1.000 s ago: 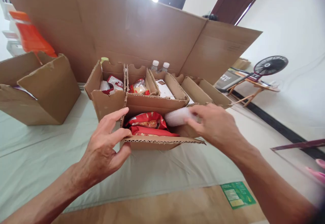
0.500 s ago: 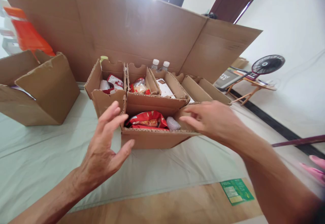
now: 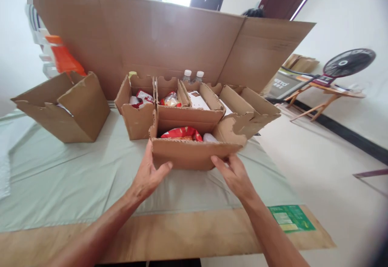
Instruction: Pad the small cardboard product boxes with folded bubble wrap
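Note:
A cardboard box point(image 3: 184, 154) stands at the front of the row, with a red packet point(image 3: 183, 133) and a bubble-wrapped item point(image 3: 209, 138) inside. My left hand point(image 3: 150, 174) is at its left front corner, thumb on the front wall and fingers along the side. At the right front corner my right hand point(image 3: 232, 170) has its thumb on the front wall, its other fingers partly hidden. Both hands hold this box between them. Behind it, a box point(image 3: 139, 121) with red and white packets and a box point(image 3: 172, 83) with a yellow-red packet stand close together.
Another cardboard box point(image 3: 81, 117) stands at the left. A tall cardboard panel point(image 3: 169, 32) rises behind the boxes, near two white-capped bottles point(image 3: 187, 75). A green sheet point(image 3: 291, 218) lies at the front right. A fan point(image 3: 348, 63) is beyond the table.
My hands have come down from above the front box onto its lower front corners. The view has shifted, showing more of the left side and the table's front edge.

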Available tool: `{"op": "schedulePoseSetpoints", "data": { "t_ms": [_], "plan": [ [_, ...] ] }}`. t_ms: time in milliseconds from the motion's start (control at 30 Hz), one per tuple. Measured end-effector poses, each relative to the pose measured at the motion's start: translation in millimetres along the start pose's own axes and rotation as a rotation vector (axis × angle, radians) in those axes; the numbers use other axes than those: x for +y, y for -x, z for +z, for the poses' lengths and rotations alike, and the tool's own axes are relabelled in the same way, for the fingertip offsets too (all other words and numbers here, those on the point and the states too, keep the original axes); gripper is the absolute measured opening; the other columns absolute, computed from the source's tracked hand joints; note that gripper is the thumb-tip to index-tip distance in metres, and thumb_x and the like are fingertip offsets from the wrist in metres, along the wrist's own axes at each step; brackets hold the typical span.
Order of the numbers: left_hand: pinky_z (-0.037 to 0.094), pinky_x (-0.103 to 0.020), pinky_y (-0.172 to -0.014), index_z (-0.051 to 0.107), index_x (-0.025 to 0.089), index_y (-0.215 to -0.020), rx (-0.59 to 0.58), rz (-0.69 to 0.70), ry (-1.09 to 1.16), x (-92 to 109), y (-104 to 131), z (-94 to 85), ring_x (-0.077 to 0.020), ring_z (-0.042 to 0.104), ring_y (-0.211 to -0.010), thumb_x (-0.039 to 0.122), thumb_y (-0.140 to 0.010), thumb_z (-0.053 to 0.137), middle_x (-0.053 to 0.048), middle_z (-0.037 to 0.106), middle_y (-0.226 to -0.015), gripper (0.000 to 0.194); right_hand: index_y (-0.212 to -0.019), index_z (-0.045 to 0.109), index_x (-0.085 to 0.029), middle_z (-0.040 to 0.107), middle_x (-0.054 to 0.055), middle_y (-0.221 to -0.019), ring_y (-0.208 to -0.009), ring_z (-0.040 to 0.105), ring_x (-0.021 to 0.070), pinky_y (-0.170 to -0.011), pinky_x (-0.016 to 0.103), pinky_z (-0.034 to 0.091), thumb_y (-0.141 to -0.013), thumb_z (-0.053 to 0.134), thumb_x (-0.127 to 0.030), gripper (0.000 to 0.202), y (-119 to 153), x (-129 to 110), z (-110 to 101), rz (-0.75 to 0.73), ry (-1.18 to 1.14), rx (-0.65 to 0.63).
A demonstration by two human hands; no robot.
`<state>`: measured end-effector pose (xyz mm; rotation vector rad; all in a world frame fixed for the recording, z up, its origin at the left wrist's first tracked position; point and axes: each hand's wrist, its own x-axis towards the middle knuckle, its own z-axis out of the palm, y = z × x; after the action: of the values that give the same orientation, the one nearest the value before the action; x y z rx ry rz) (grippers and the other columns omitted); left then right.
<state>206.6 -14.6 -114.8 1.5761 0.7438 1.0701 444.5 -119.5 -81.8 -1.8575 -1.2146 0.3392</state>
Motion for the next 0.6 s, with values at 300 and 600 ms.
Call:
{"op": "schedulePoseSetpoints", "data": {
  "t_ms": [300,600],
  "plan": [
    [0.052,-0.061,-0.108,0.053,0.035,-0.144,0.194,-0.193,-0.339,33.0,139.2,-92.3,-0.0432,0.057,-0.133,0.053,-0.075,0.079,-0.008,0.069,-0.129,0.076,-0.113,0.074,-0.025,0.077,0.012,-0.101,-0.096,0.072,0.0332,-0.066,0.037,0.060,-0.089,0.066,-0.048,0.034,149.0,-22.0,28.6,-0.253,0.192,0.161],
    [0.047,-0.051,-0.113,0.053,0.019,-0.134,0.128,0.033,-0.067,47.6,68.0,-43.7,-0.0316,0.061,-0.126,0.036,-0.081,0.071,-0.013,0.066,-0.132,0.058,-0.107,0.070,-0.021,0.074,0.005,-0.081,-0.065,0.067,0.0210,-0.050,0.028,0.052,-0.093,0.066,-0.045,0.028,109.2,-47.0,4.3,-0.120,0.078,0.265]
  ]
}}
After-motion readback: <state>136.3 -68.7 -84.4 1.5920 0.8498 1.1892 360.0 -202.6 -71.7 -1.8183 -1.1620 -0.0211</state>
